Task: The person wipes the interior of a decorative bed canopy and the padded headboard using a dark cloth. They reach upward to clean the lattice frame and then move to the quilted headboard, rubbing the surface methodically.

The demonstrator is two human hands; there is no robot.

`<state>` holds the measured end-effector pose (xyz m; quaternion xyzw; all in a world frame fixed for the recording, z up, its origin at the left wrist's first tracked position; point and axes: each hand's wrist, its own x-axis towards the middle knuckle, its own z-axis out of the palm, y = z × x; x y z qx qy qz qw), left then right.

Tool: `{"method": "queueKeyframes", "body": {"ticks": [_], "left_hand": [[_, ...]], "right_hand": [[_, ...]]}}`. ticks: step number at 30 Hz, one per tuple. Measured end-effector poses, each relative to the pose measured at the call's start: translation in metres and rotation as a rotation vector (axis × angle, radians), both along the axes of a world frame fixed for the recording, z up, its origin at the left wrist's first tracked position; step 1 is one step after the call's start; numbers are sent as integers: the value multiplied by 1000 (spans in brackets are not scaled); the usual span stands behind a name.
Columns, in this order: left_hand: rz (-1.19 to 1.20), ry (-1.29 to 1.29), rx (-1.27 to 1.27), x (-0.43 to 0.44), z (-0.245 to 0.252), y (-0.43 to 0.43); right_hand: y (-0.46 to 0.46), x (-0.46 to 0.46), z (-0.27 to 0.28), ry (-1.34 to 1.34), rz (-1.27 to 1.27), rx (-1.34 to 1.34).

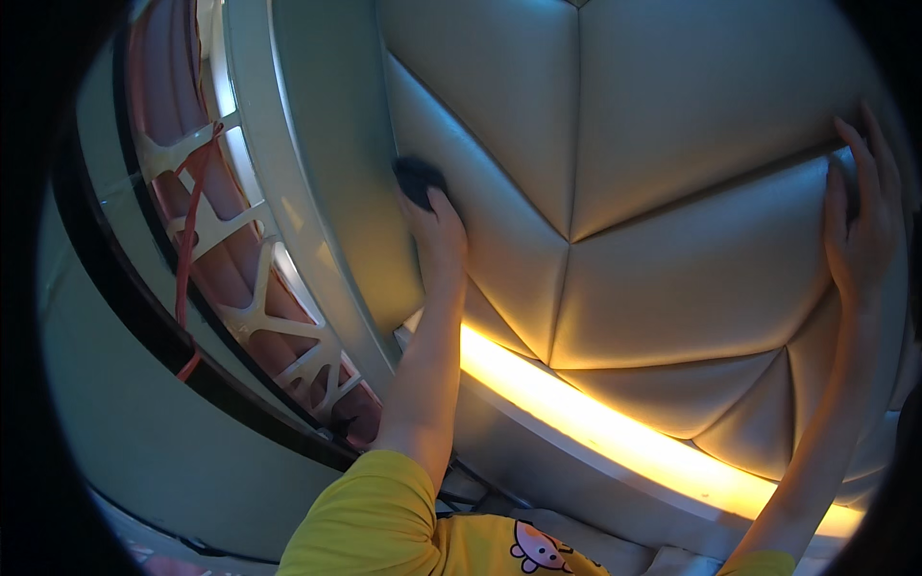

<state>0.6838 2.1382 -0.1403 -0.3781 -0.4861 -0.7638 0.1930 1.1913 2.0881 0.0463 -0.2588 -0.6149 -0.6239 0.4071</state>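
Observation:
My left hand [438, 230] holds a dark cloth or pad [420, 181], slightly blurred, against the left edge of a padded, leather-like wall panel [677, 288]. Angled seams divide the panel into cushioned sections. Over at the far right, my right hand [861, 209] rests on the panel beside a seam, fingers apart and pointing up. Its palm faces the panel, and nothing shows in it. Both arms are stretched out from yellow sleeves.
A glowing light strip [591, 421] runs along a ledge under the panel. To the left stand a white openwork lattice [277, 324] with pinkish curtain fabric [230, 266] behind it, and a dark curved rail [137, 302] with a red ribbon [189, 252] tied to it.

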Motion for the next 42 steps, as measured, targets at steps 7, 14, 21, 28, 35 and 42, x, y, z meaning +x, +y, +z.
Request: {"method": "queueKeyframes", "body": {"ticks": [7,14,21,28,35,42], "left_hand": [[36,238,-148,124,-103,-47],[213,416,-147,120,-16,-30],[267,517,-18,152,76,-17],[-71,731,154,195,-7,-48],[-256,494,227,201,74,-32],[-400,438,406,188,187,-28]], "right_hand": [[0,-3,2,-18,39,10],[-1,-2,1,-12,29,12],[-3,-5,0,14,11,16],[-5,-8,-2,29,94,-9],[-3,-8,-2,24,85,-2],[-1,-7,0,1,67,22]]}}
